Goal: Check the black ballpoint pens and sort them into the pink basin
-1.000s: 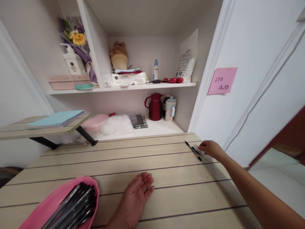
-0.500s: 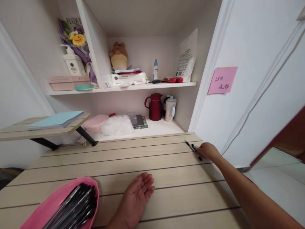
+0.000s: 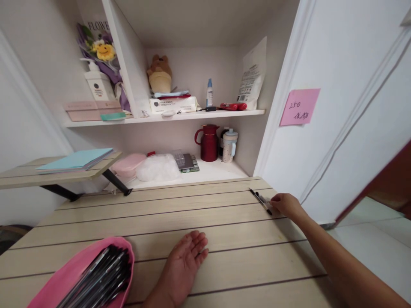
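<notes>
My left hand [image 3: 184, 265] rests palm up on the slatted wooden table, fingers loosely curled and apart, holding nothing. To its left is a pink bowl-like container [image 3: 61, 273] with many black and clear pens [image 3: 99, 278] in it. Near the table's far right corner, a black-capped pen [image 3: 260, 201] lies slanted on the wood. Right beside it is a second, blurred pen [image 3: 263, 198], its near end at the pinched fingertips of my right hand [image 3: 287, 206]. The fingers partly hide that pen.
At the left, a small raised shelf [image 3: 96, 171] on black legs carries light-blue paper [image 3: 77, 159]. Behind the table, a white cabinet holds a red jug [image 3: 209, 143], a pale cup [image 3: 229, 147] and a white fluffy bundle [image 3: 159, 167]. A pink note [image 3: 300, 107] sticks to the right wall.
My right hand has shifted slightly right, and its fingers cover less of the second pen. My left hand, the lying pen and the pink container look unchanged.
</notes>
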`<state>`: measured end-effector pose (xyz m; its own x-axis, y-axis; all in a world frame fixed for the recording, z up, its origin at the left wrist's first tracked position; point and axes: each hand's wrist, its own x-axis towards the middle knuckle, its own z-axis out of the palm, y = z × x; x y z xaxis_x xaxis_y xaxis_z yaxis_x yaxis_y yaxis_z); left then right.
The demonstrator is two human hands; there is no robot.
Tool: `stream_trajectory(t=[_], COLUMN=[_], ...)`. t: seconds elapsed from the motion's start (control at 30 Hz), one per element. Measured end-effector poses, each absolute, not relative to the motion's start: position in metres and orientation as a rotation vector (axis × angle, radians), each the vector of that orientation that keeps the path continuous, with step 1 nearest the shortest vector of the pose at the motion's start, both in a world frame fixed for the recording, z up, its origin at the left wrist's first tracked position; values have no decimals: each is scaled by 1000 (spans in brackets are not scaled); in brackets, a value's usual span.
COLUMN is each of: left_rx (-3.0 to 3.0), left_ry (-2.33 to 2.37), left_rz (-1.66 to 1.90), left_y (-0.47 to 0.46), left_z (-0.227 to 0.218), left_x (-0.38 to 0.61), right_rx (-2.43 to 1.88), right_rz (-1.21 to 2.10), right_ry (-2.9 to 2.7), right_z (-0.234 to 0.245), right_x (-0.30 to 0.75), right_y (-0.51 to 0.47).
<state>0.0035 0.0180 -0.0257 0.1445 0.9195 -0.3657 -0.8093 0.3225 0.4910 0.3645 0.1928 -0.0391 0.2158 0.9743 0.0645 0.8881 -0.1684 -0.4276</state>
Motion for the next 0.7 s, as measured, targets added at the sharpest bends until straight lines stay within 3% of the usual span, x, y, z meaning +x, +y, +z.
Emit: stream_trajectory(t=[0.7], left_rx=[216], left_ry=[681], left_rz=[1254], left_y=[19], left_z=[-27], left_x=[4], right_rx=[-2072], right_rz=[189], right_ry=[-1775], right_z=[-44], right_x=[361], right_y=[180])
